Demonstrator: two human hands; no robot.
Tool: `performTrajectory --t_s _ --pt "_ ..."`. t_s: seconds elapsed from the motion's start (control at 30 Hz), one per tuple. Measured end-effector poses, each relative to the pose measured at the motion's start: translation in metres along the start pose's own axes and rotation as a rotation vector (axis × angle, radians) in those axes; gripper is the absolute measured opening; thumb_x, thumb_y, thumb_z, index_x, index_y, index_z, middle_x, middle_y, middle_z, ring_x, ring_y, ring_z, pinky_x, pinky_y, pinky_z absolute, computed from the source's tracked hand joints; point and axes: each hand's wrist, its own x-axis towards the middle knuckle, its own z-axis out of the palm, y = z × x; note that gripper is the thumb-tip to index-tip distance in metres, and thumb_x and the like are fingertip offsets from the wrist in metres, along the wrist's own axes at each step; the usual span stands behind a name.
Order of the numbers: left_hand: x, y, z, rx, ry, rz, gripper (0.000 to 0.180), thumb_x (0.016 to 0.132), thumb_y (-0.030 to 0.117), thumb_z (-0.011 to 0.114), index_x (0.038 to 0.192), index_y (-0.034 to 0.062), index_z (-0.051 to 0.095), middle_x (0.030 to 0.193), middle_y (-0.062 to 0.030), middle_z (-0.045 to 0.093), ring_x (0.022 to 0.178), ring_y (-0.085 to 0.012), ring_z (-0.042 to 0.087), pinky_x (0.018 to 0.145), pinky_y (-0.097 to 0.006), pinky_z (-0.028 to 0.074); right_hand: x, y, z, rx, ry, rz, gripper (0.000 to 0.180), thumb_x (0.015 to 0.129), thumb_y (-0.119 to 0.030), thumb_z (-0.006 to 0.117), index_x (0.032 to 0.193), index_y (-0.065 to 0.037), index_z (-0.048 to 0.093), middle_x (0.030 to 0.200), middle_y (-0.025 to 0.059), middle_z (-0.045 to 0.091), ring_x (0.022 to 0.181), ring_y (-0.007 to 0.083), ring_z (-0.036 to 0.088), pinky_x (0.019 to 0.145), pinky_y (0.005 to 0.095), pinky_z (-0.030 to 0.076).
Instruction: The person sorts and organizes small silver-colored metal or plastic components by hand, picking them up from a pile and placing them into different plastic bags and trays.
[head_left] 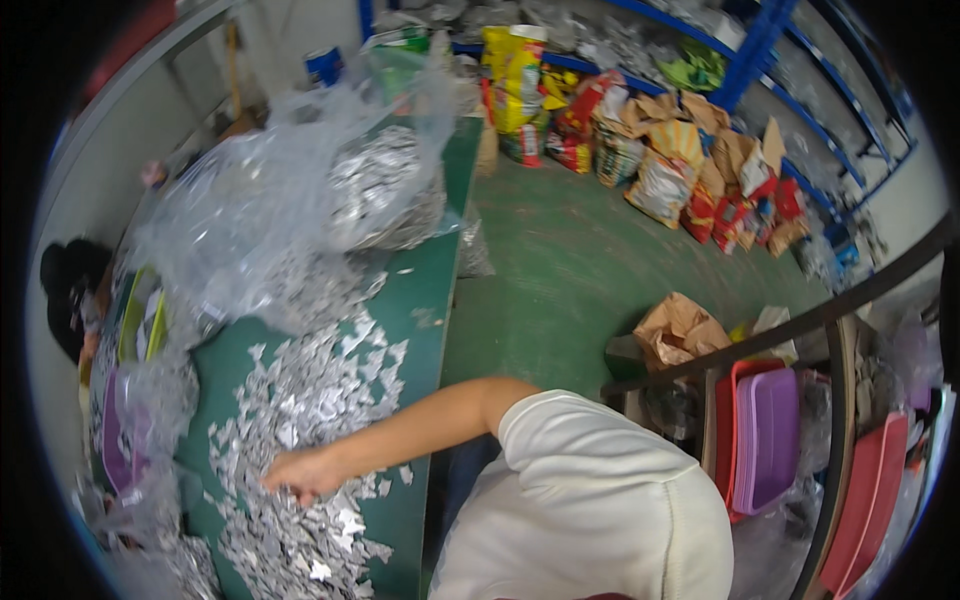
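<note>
On the green bench (425, 300), one hand (300, 472), which one I cannot tell, rests with fingers curled among silver foil pieces (300, 400), below the clear plastic bag (260, 200).

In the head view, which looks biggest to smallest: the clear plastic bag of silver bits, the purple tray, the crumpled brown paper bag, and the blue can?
1. Clear plastic bag, by far the largest.
2. Purple tray.
3. Brown paper bag; close to the tray, and partly hidden, so unsure.
4. Blue can, smallest, though it stands farthest away.
</note>
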Motion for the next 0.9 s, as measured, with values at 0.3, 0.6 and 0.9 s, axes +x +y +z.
performTrajectory --t_s 0.3,0.6,0.9 --pt "0.019 0.049 0.096 -1.049 -0.623 -0.623 0.035 0.091 0.027 0.045 0.113 0.0013 0.051 0.11 -0.0168 0.052 0.101 -0.029 0.05 0.089 -0.038 0.039 -0.032 0.034 0.033 -0.455 0.342 -0.513 0.013 0.075 -0.014 0.06 0.07 -0.003 0.055 0.067 0.007 0.05 0.064 0.0199 0.05 0.051 0.035 0.041" --pt "0.033 0.036 0.17 -1.489 -0.616 -1.107 0.032 0.088 0.014 0.05 0.114 -0.0032 0.048 0.116 -0.0188 0.05 0.106 -0.0288 0.049 0.092 -0.036 0.041 -0.07 -0.006 -0.001 -1.401 0.421 -1.134 0.026 0.083 -0.032 0.053 0.09 -0.007 0.052 0.096 0.0198 0.052 0.086 0.035 0.051 0.064 0.0462 0.042" --pt "0.068 0.034 0.125 -2.071 -0.277 -1.428 0.037 0.083 0.001 0.056 0.117 -0.008 0.044 0.121 -0.0206 0.048 0.11 -0.0263 0.049 0.093 -0.032 0.044 -0.097 -0.052 -0.049 -1.046 0.299 -1.025 0.026 0.074 -0.018 0.061 0.095 -0.002 0.056 0.086 0.0096 0.051 0.082 0.0283 0.049 0.075 0.0396 0.039"
